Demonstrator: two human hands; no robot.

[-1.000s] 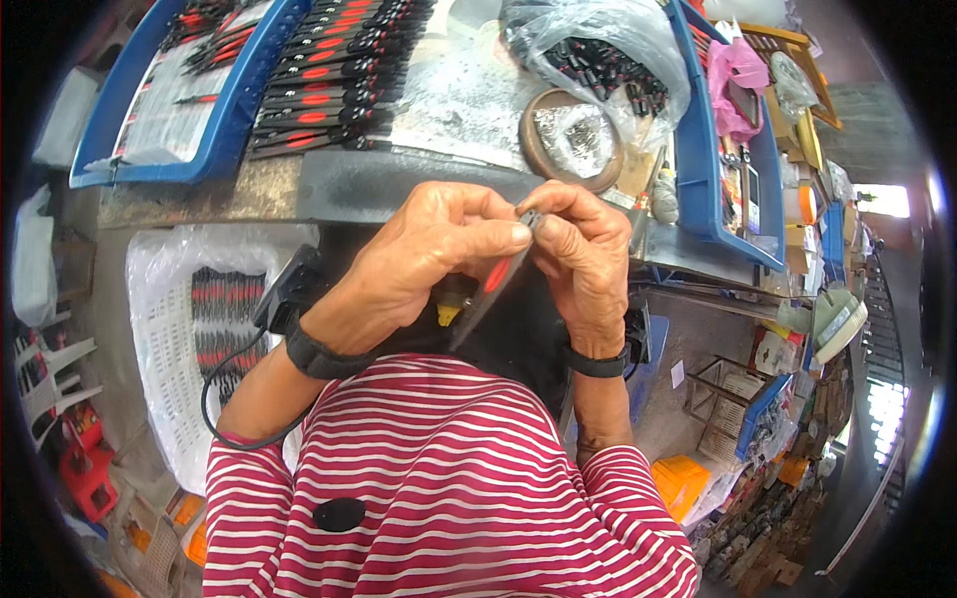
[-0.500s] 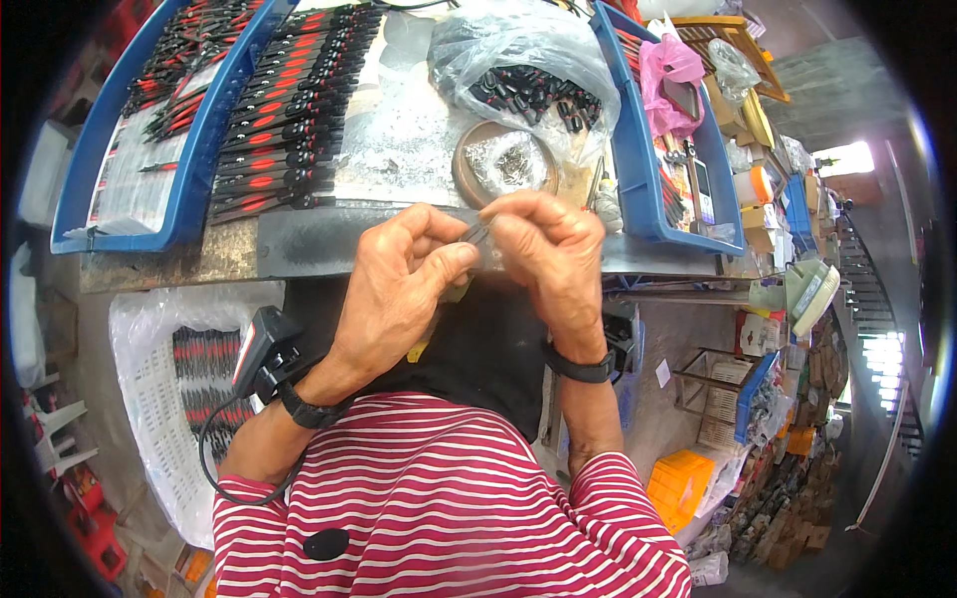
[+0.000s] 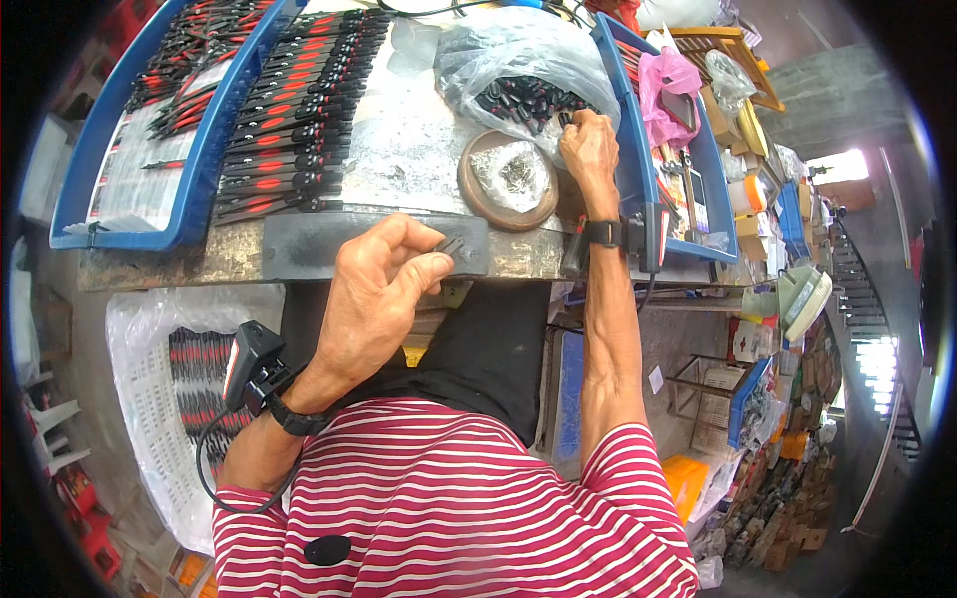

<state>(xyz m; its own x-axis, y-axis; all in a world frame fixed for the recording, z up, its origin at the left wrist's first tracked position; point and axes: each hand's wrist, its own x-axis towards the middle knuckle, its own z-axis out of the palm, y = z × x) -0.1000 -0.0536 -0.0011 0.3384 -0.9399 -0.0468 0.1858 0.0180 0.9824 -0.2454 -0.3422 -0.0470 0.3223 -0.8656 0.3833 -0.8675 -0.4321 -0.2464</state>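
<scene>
My left hand (image 3: pixel 384 289) is raised just above the table's front edge. Its thumb and forefinger pinch a small dark part (image 3: pixel 454 247), too small to name closely. Over at the clear plastic bag (image 3: pixel 508 48), my right hand (image 3: pixel 592 151) has its fingers closed at the bag's opening. A small black part (image 3: pixel 565 119) shows at those fingertips. Many similar black parts (image 3: pixel 523 98) lie loose in the bag. Below it, a round brown dish (image 3: pixel 477 207) holds a plastic liner with tiny metal pieces (image 3: pixel 514 171).
Red-and-black pen-like tools (image 3: pixel 284 125) lie in a long row beside a blue tray (image 3: pixel 184 214) of more. Another blue tray (image 3: pixel 638 149) on the right holds a pink bag (image 3: pixel 666 85). A dark strip (image 3: pixel 329 246) runs along the table's edge. A white basket (image 3: pixel 150 399) stands lower left.
My right hand has left my left hand and moved forward and right to the bag of black parts. My left hand has stayed near the table edge, still pinching the small dark part.
</scene>
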